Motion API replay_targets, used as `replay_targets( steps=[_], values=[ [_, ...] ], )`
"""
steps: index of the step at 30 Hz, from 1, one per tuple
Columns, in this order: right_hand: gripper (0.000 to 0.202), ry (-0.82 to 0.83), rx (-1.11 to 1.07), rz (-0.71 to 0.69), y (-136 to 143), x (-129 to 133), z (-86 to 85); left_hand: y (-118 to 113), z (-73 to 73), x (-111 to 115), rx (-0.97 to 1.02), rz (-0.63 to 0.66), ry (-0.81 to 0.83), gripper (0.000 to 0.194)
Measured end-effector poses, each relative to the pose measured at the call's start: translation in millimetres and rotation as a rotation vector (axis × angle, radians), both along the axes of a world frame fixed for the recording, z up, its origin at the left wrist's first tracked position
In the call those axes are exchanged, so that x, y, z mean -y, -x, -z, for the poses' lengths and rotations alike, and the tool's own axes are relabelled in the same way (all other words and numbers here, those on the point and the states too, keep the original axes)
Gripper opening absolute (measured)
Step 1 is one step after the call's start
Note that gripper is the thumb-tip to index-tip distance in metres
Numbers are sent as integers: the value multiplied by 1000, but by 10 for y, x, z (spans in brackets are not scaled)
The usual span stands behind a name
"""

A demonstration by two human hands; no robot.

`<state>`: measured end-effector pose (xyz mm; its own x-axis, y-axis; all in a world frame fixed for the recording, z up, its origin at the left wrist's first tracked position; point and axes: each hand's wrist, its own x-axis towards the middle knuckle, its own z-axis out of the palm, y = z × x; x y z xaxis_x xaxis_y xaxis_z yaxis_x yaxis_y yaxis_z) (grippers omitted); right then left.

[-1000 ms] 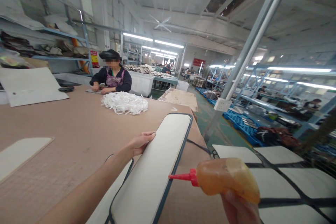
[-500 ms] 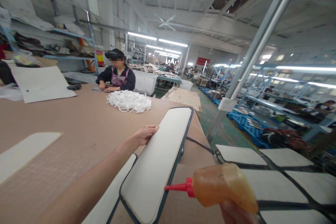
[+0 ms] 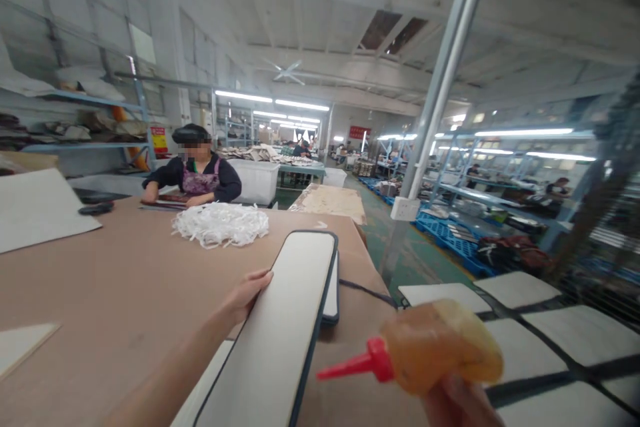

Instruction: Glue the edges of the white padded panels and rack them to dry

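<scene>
My left hand pinches the left edge of a long white panel with a dark border and rounded corners, held tilted above the table. In my right hand is a squeeze bottle of amber liquid, lying sideways. Its red pointed nozzle aims left, a short gap from the panel's right edge. Beneath the held panel, a second dark-edged panel shows at the right, and part of another white panel at the lower left.
A brown-covered table carries a heap of white strips and a large white sheet. Across it sits a person, hands on flat pieces. More white panels lie at right, near a metal post.
The nozzle has come away from the panel's right edge. My view has shifted, and the panel beneath shows more on the right. The person opposite has moved their arms.
</scene>
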<state>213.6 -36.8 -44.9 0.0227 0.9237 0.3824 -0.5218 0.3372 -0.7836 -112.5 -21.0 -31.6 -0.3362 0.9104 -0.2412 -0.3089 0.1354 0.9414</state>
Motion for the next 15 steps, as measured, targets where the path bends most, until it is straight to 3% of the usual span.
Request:
replay_targets(
  steps=[3,6,15],
  values=[
    [43,56,-182,77,-51,-188,-376,-43,64,178,-23,42,12,46],
    [43,7,-234,155,-97,-328,-590,-86,90,334,-53,129,28,51],
    [52,-96,-194,167,-174,-408,-535,-196,-14,525,-10,169,69,53]
  ],
)
